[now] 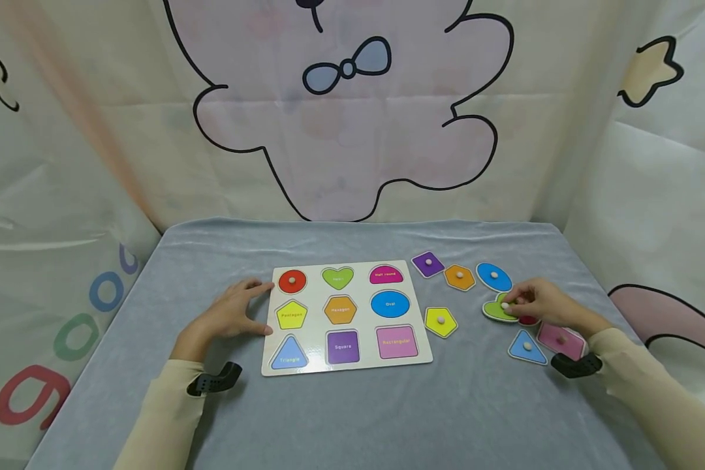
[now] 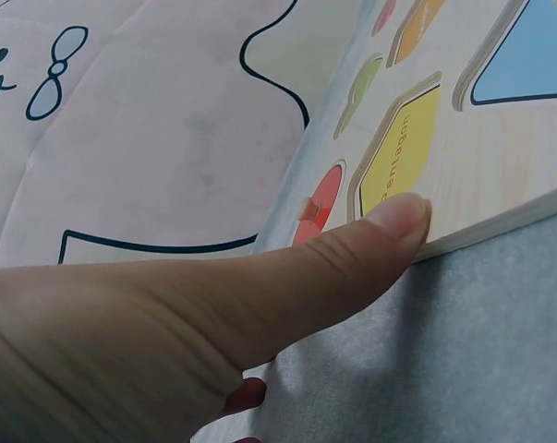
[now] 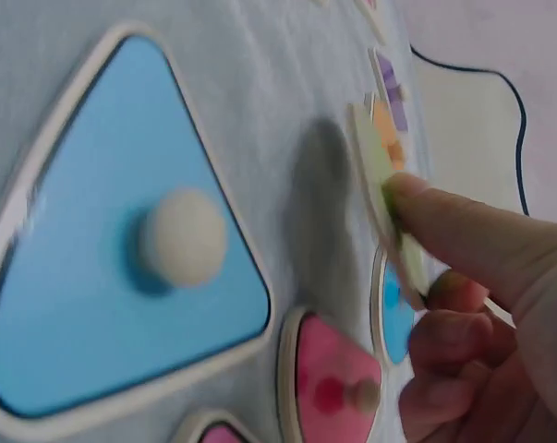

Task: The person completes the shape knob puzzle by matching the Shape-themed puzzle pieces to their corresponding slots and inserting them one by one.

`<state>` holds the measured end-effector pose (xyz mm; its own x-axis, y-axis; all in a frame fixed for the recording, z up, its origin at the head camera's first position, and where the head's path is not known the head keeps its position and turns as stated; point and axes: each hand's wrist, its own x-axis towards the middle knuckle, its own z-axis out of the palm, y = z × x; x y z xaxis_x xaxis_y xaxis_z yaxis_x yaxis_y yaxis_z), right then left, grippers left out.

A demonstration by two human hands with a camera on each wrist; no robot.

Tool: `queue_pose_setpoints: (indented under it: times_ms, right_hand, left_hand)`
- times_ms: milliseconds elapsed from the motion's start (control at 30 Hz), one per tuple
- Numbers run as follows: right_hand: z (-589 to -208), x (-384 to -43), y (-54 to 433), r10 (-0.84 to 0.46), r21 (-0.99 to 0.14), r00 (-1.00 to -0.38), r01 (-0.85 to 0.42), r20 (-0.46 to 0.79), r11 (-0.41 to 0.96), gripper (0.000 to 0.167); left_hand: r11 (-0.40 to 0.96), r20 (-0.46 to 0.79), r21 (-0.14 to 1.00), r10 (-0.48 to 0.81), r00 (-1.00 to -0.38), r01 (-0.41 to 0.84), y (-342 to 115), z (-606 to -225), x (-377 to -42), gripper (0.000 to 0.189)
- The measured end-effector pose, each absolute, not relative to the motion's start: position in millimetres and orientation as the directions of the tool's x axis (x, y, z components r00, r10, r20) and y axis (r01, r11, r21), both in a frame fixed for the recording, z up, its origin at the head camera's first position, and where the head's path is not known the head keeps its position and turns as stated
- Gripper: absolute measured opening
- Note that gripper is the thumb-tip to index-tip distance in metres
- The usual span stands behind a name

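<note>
A white shape puzzle board [image 1: 314,334] lies on the cloth, with a red circle piece [image 1: 292,282] seated at its top left. My left hand [image 1: 226,320] rests at the board's left edge, thumb and forefinger spread apart. In the left wrist view the thumb [image 2: 352,254] presses the edge beside the printed pentagon [image 2: 403,152]. My right hand [image 1: 543,303] pinches a green heart puzzle piece [image 1: 496,309] by its knob. In the right wrist view this heart [image 3: 380,185] is tilted above the cloth, its shadow below it.
Around the right hand lie a blue oval [image 1: 494,277], a blue triangle [image 1: 527,348], a pink rectangle [image 1: 564,341] and a half-round [image 3: 329,383] partly under the hand. Nearer the board are a purple square [image 1: 427,264], an orange hexagon [image 1: 460,278] and a yellow pentagon [image 1: 441,322].
</note>
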<state>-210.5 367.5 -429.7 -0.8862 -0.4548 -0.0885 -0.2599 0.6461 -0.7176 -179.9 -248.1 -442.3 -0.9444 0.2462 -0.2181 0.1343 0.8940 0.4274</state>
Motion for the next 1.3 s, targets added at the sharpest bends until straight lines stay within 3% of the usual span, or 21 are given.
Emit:
queue_pose_setpoints:
  times_ms: [367,633,867,1300]
  right_hand:
    - [-419.1,-209.4,337.3,-0.369,-0.670,-0.929,-0.255,-0.030,0.697,0.011]
    - [-413.9,-216.0,306.2,-0.385,-0.719,-0.921,-0.307,0.059,0.624,0.009]
    - [-413.2,-224.5,272.7,-0.413,-0.791,-0.911,-0.269,0.023,0.550,0.011]
    - [-415.0,-235.9,216.9,-0.461,-0.815,-0.887,-0.262,-0.008,0.517,0.016]
  left_hand:
    - [0.896,-0.215,0.425,0.238,-0.947,0.129,-248.1,-443.8,-179.3,0.098]
    - [0.885,-0.193,0.437,0.268,-0.944,0.162,-250.3,-441.8,-180.6,0.098]
    - [0.880,-0.181,0.438,0.286,-0.941,0.183,-251.8,-440.5,-178.1,0.098]
    - [0.883,-0.182,0.436,0.277,-0.943,0.176,-252.0,-442.2,-179.8,0.098]
